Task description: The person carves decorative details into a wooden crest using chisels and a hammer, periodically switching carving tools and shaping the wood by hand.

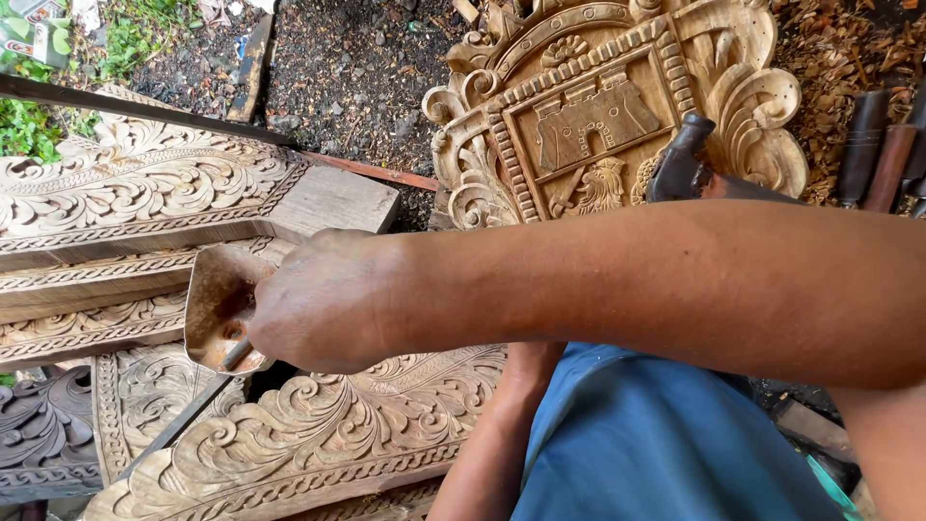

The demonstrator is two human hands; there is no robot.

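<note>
- Metal tin (214,307): rectangular, rusty-brown inside, rounded corners, tilted with its open side toward the camera; sits just left of the right hand (323,304), touching it, over stacked carved panels (135,188).
- Right hand closed on a thin pale stick-like tool (235,354), tip inside the tin's lower edge.
- Left hand hidden under the right forearm; grip unclear.
- Carved wooden crest (598,106) lies at top, on wood shavings.

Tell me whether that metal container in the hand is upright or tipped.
Tipped. The metal container lies on its side in the right hand, its open mouth facing the camera so the rusty inside shows.
</note>
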